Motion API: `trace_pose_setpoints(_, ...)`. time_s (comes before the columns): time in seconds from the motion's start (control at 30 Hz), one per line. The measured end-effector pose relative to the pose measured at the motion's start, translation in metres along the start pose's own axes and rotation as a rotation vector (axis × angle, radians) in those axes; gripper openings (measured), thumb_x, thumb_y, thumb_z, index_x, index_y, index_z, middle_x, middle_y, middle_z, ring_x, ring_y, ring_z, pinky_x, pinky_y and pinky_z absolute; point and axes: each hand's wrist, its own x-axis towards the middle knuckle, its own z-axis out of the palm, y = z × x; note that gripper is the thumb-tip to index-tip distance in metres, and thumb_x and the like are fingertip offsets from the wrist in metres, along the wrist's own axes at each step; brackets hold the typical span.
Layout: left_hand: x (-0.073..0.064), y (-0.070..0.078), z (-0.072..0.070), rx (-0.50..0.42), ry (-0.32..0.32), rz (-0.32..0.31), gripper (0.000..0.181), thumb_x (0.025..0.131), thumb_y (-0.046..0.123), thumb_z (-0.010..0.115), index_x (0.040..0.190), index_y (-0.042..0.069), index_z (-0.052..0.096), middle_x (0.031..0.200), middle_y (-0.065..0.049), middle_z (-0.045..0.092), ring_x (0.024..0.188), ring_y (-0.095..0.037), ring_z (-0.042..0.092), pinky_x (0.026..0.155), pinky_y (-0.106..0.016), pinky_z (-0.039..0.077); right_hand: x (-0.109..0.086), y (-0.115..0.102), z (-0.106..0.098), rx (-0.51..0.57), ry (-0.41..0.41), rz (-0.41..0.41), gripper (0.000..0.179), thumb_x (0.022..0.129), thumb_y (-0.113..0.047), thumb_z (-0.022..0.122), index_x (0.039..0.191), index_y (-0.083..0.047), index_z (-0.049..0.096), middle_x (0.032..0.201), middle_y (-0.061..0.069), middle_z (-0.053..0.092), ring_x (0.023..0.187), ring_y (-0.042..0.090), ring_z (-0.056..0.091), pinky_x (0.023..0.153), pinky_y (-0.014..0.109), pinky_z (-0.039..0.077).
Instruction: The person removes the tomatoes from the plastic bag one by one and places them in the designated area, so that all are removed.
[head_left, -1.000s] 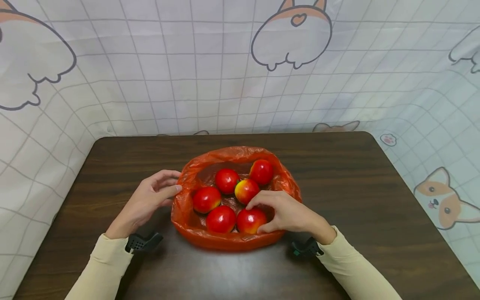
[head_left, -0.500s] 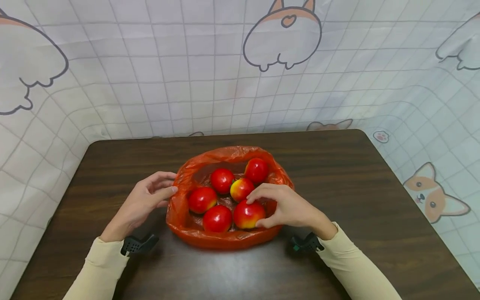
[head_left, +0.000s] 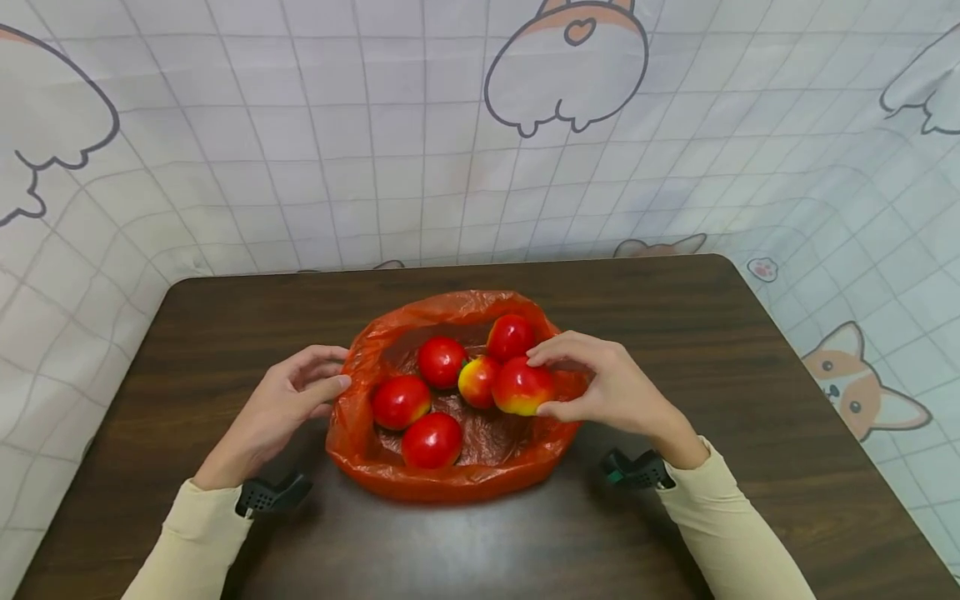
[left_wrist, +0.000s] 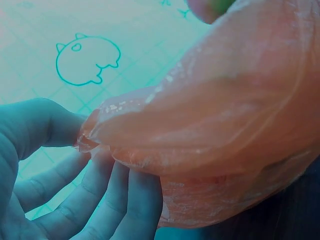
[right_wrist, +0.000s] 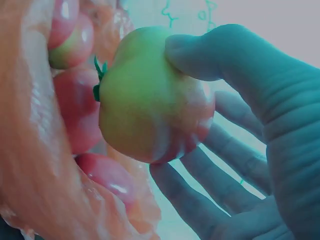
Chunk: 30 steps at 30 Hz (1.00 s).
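A red plastic bag point(head_left: 450, 483) sits on the table with its mouth spread wide and its rim rolled down. My left hand point(head_left: 281, 408) pinches the bag's left rim between thumb and fingers, which the left wrist view shows up close. Between thumb and fingertips, my right hand point(head_left: 626, 387) holds a red-and-yellow tomato point(head_left: 519, 387) over the bag's right side. Green leaves on the held tomato point(right_wrist: 150, 95) show in the right wrist view. Several more tomatoes lie inside the bag, among them a red one point(head_left: 432, 440) at the front and a yellower one point(head_left: 478, 382) mid-bag.
The dark wooden table point(head_left: 480, 550) extends on all sides of the bag. Behind and beside it hangs a white grid-patterned cloth point(head_left: 420, 167) with cartoon dogs. Black wrist cameras are strapped on both wrists.
My right hand has lifted the tomato from the bag's front right, moving it up and slightly right. My left hand stays at the bag's left rim. The head view has shifted slightly.
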Motion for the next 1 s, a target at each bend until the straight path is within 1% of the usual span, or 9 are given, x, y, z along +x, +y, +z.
trace_pose_setpoints(0.1, 0.001, 0.002, 0.0, -0.004, -0.006, 0.011, 0.05, 0.102, 0.032, 0.067, 0.144, 0.011, 0.05, 0.127, 0.0, 0.068, 0.106, -0.012, 0.073, 0.089, -0.033, 0.064, -0.001, 0.002, -0.006, 0.033, 0.035, -0.017, 0.051, 0.077, -0.012, 0.092, 0.121, -0.022, 0.07, 0.129, -0.001, 0.071, 0.116, 0.012, 0.067, 0.097, 0.036, 0.062)
trace_pose_setpoints(0.2, 0.001, 0.004, 0.001, -0.005, -0.009, 0.009, 0.05, 0.102, 0.031, 0.066, 0.144, 0.011, 0.05, 0.127, 0.001, 0.068, 0.105, -0.012, 0.073, 0.089, -0.034, 0.064, -0.003, 0.004, -0.011, 0.053, 0.059, -0.031, 0.052, 0.076, -0.01, 0.092, 0.122, -0.02, 0.07, 0.129, 0.001, 0.07, 0.117, 0.009, 0.067, 0.098, 0.03, 0.06)
trace_pose_setpoints(0.3, 0.001, 0.005, 0.002, 0.0, -0.006, 0.003, 0.05, 0.102, 0.032, 0.067, 0.144, 0.011, 0.05, 0.128, -0.002, 0.068, 0.105, -0.013, 0.073, 0.089, -0.034, 0.064, -0.005, 0.006, -0.017, 0.072, 0.09, -0.055, 0.054, 0.075, -0.004, 0.091, 0.123, -0.016, 0.07, 0.129, 0.005, 0.07, 0.118, 0.006, 0.067, 0.099, 0.025, 0.059)
trace_pose_setpoints(0.47, 0.0, 0.005, 0.005, 0.005, -0.008, -0.001, 0.05, 0.101, 0.032, 0.067, 0.144, 0.012, 0.05, 0.13, -0.006, 0.067, 0.105, -0.013, 0.073, 0.09, -0.034, 0.064, -0.007, 0.01, -0.026, 0.087, 0.15, -0.075, 0.059, 0.072, 0.004, 0.091, 0.124, -0.011, 0.069, 0.129, 0.009, 0.069, 0.119, 0.003, 0.066, 0.1, 0.021, 0.057)
trace_pose_setpoints(0.57, -0.001, 0.003, 0.005, 0.006, -0.014, 0.001, 0.049, 0.102, 0.032, 0.067, 0.143, 0.012, 0.05, 0.13, -0.005, 0.067, 0.106, -0.013, 0.073, 0.09, -0.035, 0.064, -0.008, 0.013, -0.03, 0.098, 0.187, -0.079, 0.059, 0.071, 0.007, 0.09, 0.123, -0.009, 0.069, 0.127, 0.011, 0.07, 0.117, 0.004, 0.067, 0.1, 0.02, 0.056)
trace_pose_setpoints(0.7, -0.002, 0.002, 0.004, 0.013, -0.003, 0.004, 0.048, 0.102, 0.032, 0.066, 0.143, 0.012, 0.051, 0.129, -0.003, 0.067, 0.106, -0.012, 0.073, 0.09, -0.034, 0.064, -0.009, 0.018, -0.035, 0.107, 0.23, -0.088, 0.058, 0.07, 0.011, 0.089, 0.122, -0.006, 0.07, 0.124, 0.013, 0.07, 0.114, 0.006, 0.068, 0.1, 0.02, 0.056)
trace_pose_setpoints(0.83, -0.002, 0.001, 0.004, 0.018, 0.0, -0.003, 0.049, 0.102, 0.033, 0.066, 0.144, 0.013, 0.05, 0.13, -0.003, 0.067, 0.106, -0.011, 0.073, 0.089, -0.033, 0.064, -0.01, 0.022, -0.04, 0.111, 0.275, -0.083, 0.058, 0.069, 0.014, 0.088, 0.121, -0.003, 0.07, 0.123, 0.009, 0.07, 0.115, 0.005, 0.068, 0.1, 0.019, 0.056)
trace_pose_setpoints(1.0, 0.0, 0.001, 0.004, 0.014, -0.001, -0.009, 0.05, 0.102, 0.034, 0.066, 0.144, 0.013, 0.05, 0.131, -0.006, 0.067, 0.106, -0.012, 0.072, 0.089, -0.032, 0.064, -0.012, 0.028, -0.047, 0.097, 0.333, -0.071, 0.058, 0.067, 0.017, 0.087, 0.12, 0.0, 0.069, 0.125, -0.001, 0.069, 0.117, 0.005, 0.067, 0.099, 0.019, 0.056)
